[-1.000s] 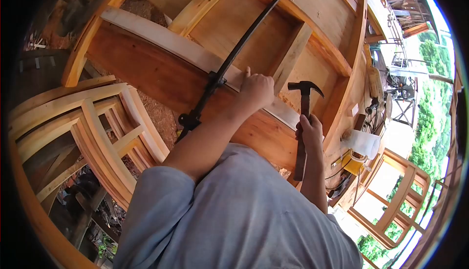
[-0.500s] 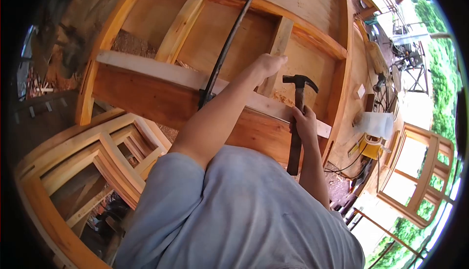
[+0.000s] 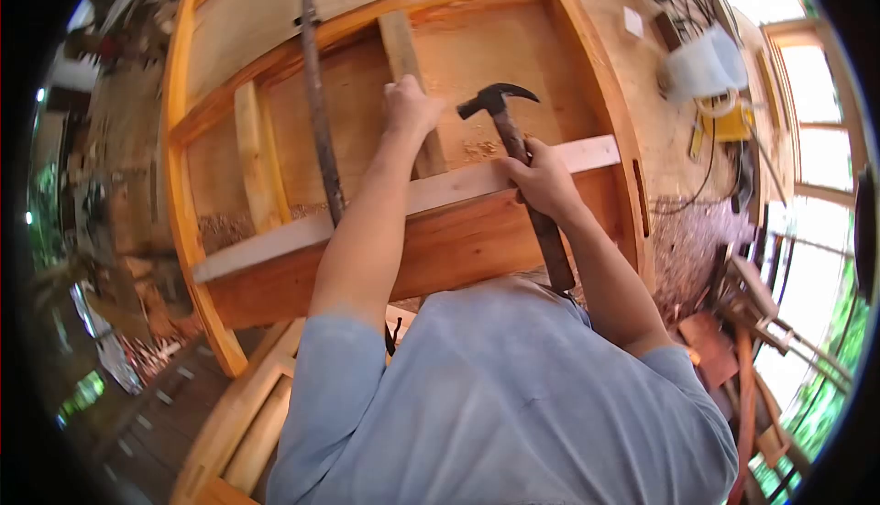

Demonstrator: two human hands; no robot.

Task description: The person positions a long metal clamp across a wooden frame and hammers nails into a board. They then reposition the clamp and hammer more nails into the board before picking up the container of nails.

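My right hand (image 3: 547,180) is wrapped around the handle of a claw hammer (image 3: 508,126), whose dark head points up and left over the frame. My left hand (image 3: 411,106) is closed at a short wooden crosspiece (image 3: 401,42) in the middle of the frame, and its fingers are partly hidden. Both belong to a large orange-brown wooden frame (image 3: 591,56) with panels. A pale wooden strip (image 3: 449,189) runs across it beneath my forearms. A long dark bar clamp (image 3: 318,111) lies across the frame, left of my left hand.
Another short crosspiece (image 3: 258,157) sits farther left. Wood shavings (image 3: 481,148) lie on the panel. To the right are a translucent white bucket (image 3: 706,65), a yellow object (image 3: 733,123) and cables. More wooden frames (image 3: 240,422) are at lower left, and stacked timber (image 3: 733,349) at lower right.
The view has turned, so the frame appears shifted left and rotated. My right hand still grips the hammer, now across the pale strip; my left hand stays at the middle crosspiece.
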